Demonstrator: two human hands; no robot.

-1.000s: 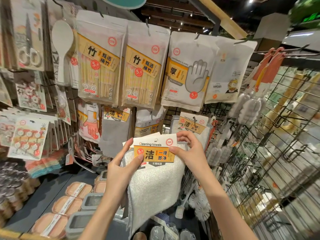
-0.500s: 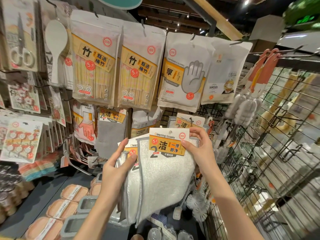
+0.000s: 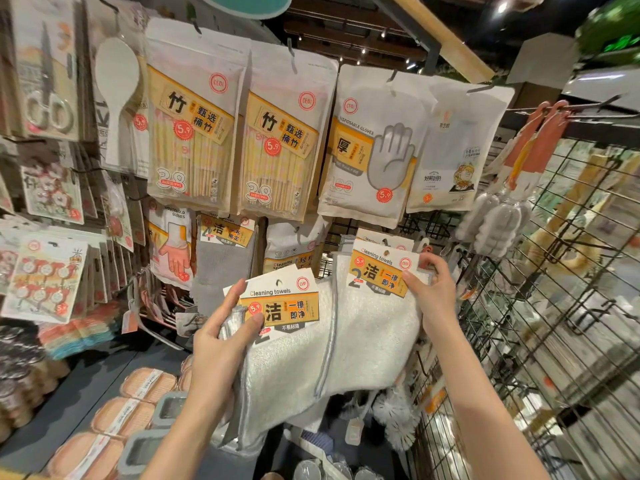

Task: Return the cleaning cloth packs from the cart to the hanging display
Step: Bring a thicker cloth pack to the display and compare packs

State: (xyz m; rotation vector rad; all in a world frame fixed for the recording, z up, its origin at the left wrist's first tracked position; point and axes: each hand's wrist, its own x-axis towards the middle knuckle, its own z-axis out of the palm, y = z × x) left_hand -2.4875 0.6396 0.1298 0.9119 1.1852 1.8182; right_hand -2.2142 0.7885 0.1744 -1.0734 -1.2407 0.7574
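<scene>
Two cleaning-cloth packs in hand, held up in front of the hanging display. Right hand (image 3: pixel 431 292) closed on the right pack's header card (image 3: pixel 381 271), thumb on the card face, fingers wrapped behind the top right corner; pinching the card rather than the cloth probably keeps the hang hole at the top centre clear and steerable. Right pack (image 3: pixel 374 327) raised to just in front of matching cleaning-towel packs (image 3: pixel 372 238) hanging behind it, so likely lining up on that same peg; peg tip itself not visible, hidden by the card. Left hand (image 3: pixel 221 337) gripping the left pack (image 3: pixel 284 362) lower and nearer, thumb across the label's left edge, fingers behind, cloth drooping below; looks parked there as the next one up. Edges of the two packs overlapping in the middle. Above: chopstick packs (image 3: pixel 194 133) and disposable glove pack (image 3: pixel 374 147) on the upper row, not the target. Grey cloth pack (image 3: pixel 225 258) hanging far left of the hands, different product. Wire grid rack (image 3: pixel 554 306) on the right. Cart not in view. Judgement: mid-task, first pack at the hook-on step, hole alignment the fiddly part, second pack still to hang.
</scene>
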